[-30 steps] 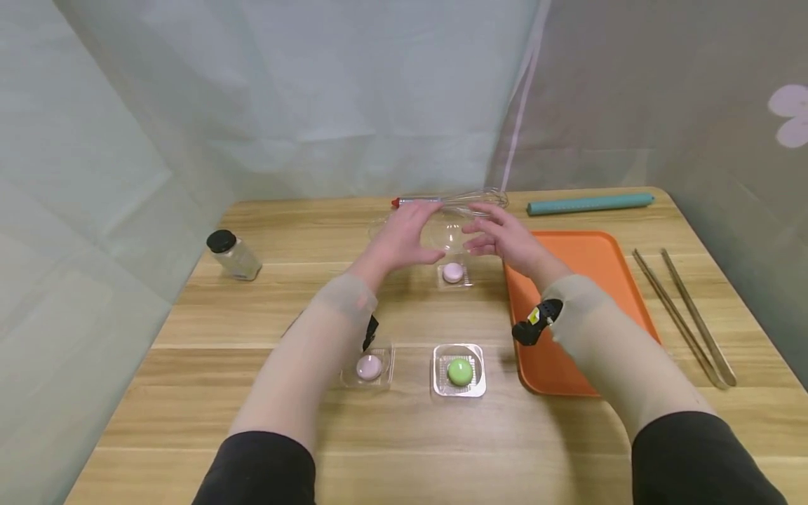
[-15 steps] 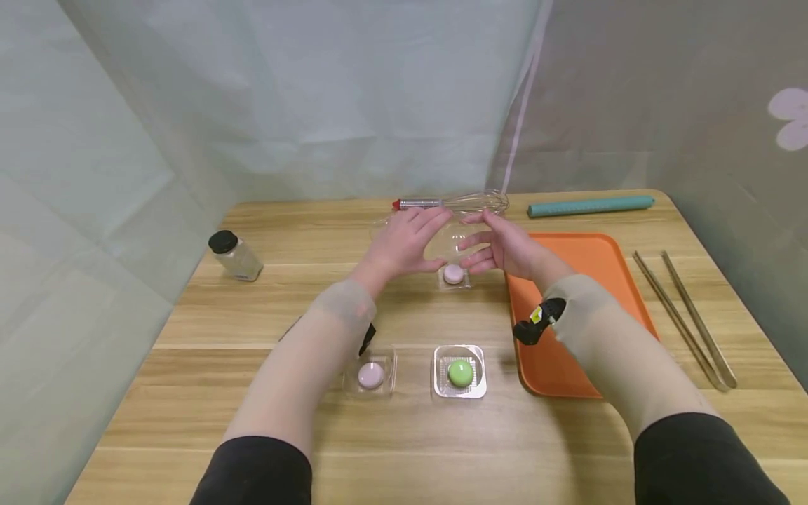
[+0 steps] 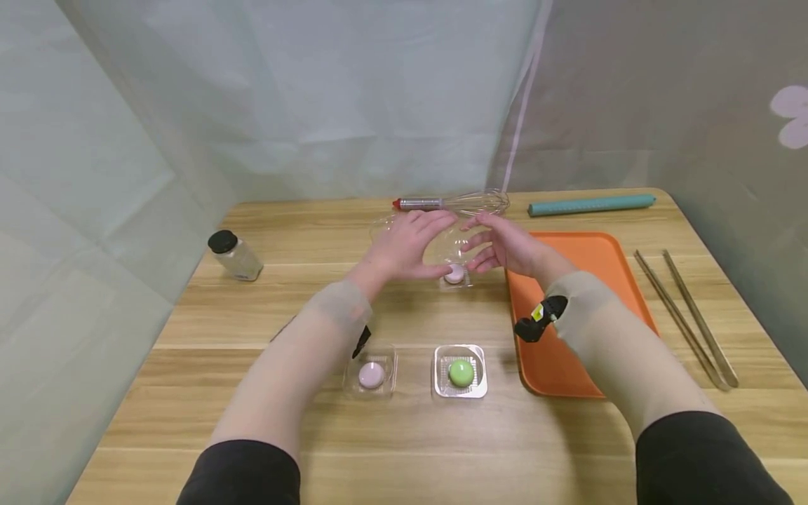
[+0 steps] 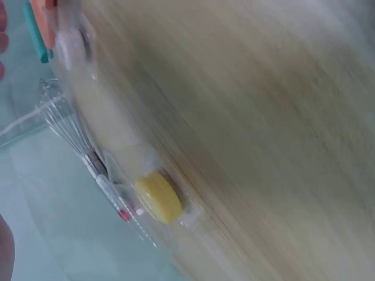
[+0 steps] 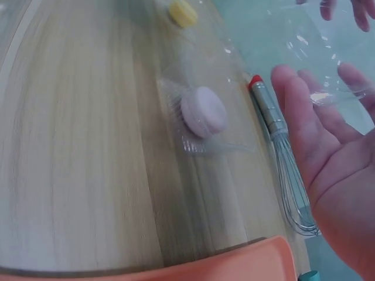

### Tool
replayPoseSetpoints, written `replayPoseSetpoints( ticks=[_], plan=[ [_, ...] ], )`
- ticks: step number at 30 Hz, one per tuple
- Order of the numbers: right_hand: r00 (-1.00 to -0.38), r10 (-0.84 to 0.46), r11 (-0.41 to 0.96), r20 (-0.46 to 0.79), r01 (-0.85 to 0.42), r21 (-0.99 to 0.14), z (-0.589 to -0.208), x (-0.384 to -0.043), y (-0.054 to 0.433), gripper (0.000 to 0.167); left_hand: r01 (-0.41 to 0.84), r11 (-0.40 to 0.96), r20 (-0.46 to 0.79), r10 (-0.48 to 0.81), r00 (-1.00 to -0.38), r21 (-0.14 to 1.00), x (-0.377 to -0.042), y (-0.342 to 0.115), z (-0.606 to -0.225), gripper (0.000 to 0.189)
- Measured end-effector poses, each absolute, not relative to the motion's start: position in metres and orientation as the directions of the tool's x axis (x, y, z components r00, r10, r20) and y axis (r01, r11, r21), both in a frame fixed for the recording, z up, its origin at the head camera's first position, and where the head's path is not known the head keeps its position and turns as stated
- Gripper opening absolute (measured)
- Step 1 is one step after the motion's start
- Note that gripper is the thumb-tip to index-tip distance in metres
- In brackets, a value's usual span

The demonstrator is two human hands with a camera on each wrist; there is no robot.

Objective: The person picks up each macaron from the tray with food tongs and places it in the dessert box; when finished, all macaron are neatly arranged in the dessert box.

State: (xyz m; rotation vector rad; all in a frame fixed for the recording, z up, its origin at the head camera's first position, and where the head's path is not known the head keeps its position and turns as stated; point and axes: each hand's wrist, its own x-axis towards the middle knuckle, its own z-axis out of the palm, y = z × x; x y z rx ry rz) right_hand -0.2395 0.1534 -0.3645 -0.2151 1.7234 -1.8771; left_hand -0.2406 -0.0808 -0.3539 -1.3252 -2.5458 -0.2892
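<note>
Both hands hold a clear domed plastic lid [image 3: 452, 245] raised above the table, the left hand [image 3: 409, 245] at its left side and the right hand [image 3: 510, 247] at its right. Below sits a pale pink macaron [image 5: 203, 111] in a clear plastic tray [image 5: 190, 142]. The right wrist view shows the lid [image 5: 304, 44] near the right hand's fingers [image 5: 299, 111]. A yellow macaron [image 4: 158, 197] in clear packaging appears in the left wrist view; the left hand hides it in the head view. Nearer are a green macaron [image 3: 461, 373] and another pink macaron [image 3: 371, 375], each in a clear tray.
An orange tray [image 3: 587, 280] lies under the right forearm, with metal tongs [image 3: 694, 322] to its right. Along the back edge are a whisk [image 3: 467, 203] and a teal rod [image 3: 591, 205]. A black-capped jar [image 3: 236, 256] stands at the left.
The left hand has shifted slightly right and nearer, and the lid has moved a little with it. The right hand's fingers have shifted slightly. The other things stay in place.
</note>
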Motion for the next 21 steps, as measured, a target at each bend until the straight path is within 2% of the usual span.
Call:
replayPoseSetpoints(
  ticks=[6, 9, 15, 21],
  plan=[
    [-0.855, -0.480, 0.000, -0.197, 0.225, -0.974, -0.3650, -0.2386, 0.1536, 0.054, 0.810, 0.562, 0.328, 0.743, -0.583, 0.166, -0.2415, -0.0771, -0.3538, 0.077],
    [-0.862, -0.477, 0.006, -0.174, 0.195, -0.981, -0.3657, -0.2375, 0.1542, 0.049, 0.780, 0.575, 0.277, 0.729, -0.626, 0.248, -0.2405, -0.0763, -0.3538, 0.075],
    [-0.874, -0.466, 0.033, -0.135, 0.135, -0.990, -0.3687, -0.2365, 0.1563, 0.042, 0.608, 0.597, 0.091, 0.670, -0.737, 0.524, -0.2406, -0.0742, -0.3546, 0.067],
    [-0.876, -0.479, 0.084, -0.058, 0.020, -0.996, -0.3718, -0.2358, 0.1564, 0.042, 0.431, 0.535, -0.020, 0.644, -0.765, 0.727, -0.2458, -0.0771, -0.3589, 0.052]
  ],
)
